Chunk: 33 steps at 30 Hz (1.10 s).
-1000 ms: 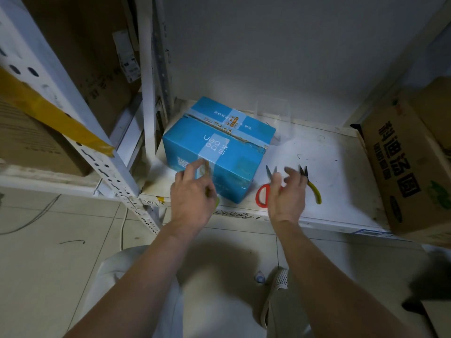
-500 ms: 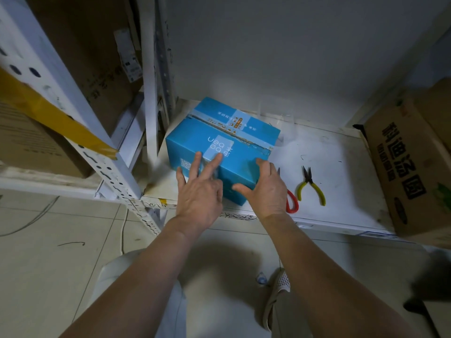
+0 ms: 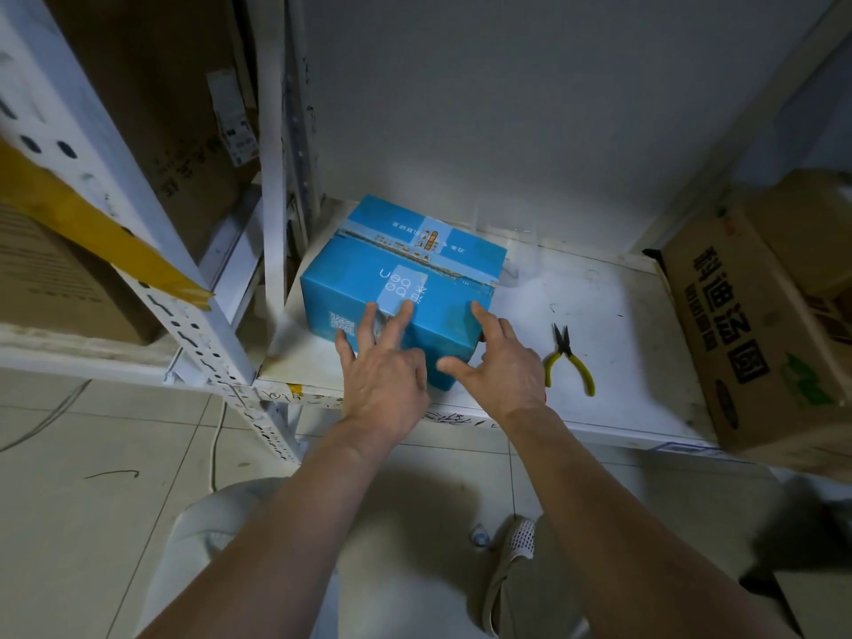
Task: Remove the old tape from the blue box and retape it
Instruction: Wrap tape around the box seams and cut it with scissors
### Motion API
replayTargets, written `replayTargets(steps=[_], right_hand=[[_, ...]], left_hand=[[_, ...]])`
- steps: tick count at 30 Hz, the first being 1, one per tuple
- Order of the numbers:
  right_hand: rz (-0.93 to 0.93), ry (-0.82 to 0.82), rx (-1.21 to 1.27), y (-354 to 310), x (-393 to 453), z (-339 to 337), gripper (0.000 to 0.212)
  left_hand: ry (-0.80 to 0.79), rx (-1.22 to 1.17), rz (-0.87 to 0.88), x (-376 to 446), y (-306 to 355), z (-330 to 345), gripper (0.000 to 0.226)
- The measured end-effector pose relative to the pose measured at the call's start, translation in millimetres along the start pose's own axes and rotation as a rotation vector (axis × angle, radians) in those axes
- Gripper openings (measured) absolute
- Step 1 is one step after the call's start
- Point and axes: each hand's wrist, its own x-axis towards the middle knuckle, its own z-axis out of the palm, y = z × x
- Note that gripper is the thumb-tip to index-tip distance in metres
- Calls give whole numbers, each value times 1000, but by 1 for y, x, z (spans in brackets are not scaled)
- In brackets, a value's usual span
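Surface: a white shelf board (image 3: 613,315), scuffed and marked, is set in a white perforated metal rack against a pale wall.
Task object: a blue rectangular cardboard box (image 3: 364,281) with white printing is seated on the left part of the shelf, just beside the rack upright.
Tape: a pale translucent strip of tape (image 3: 408,288) is seen running across the top of the box and down the near face.
Left hand (image 3: 385,378): open, fingers spread; the fingertips are laid flat on the near face of the box, by the tape strip. Nothing is gripped.
Right hand (image 3: 505,366): open, fingers spread; the index finger is laid on the box near its right corner, the thumb pointed towards the left hand. Nothing is gripped.
Tool: a pair of small pliers with yellow handles (image 3: 569,357) is laid on the shelf just right of the right hand, not touched.
Adjacent item: a brown cardboard carton with dark printed characters (image 3: 756,343) is placed at the right end of the shelf, well apart from the blue box.
Below: a pale tiled floor (image 3: 92,477) is seen under the shelf.
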Motion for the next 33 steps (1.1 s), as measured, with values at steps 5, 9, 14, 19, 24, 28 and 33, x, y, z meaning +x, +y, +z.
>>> replayTargets(steps=[5, 9, 14, 19, 24, 28, 33], right_hand=[[71, 65, 4, 10, 1, -2, 62], [142, 70, 12, 28, 6, -15, 54], [263, 213, -3, 2, 4, -17, 49], [186, 163, -13, -8, 3, -17, 54], [195, 65, 76, -8, 4, -22, 54], [296, 181, 220, -33, -10, -13, 49], [262, -13, 288, -33, -14, -21, 53]], left_hand=[[139, -148, -14, 0, -5, 0, 8], [246, -503, -286, 1, -26, -4, 7], [124, -802, -313, -7, -26, -4, 26], [143, -776, -287, -24, -23, -2, 34], [103, -705, -238, -50, -14, 15, 20], [36, -721, -154, -62, -4, 24, 14], [-36, -690, -142, -65, 1, 23, 25]])
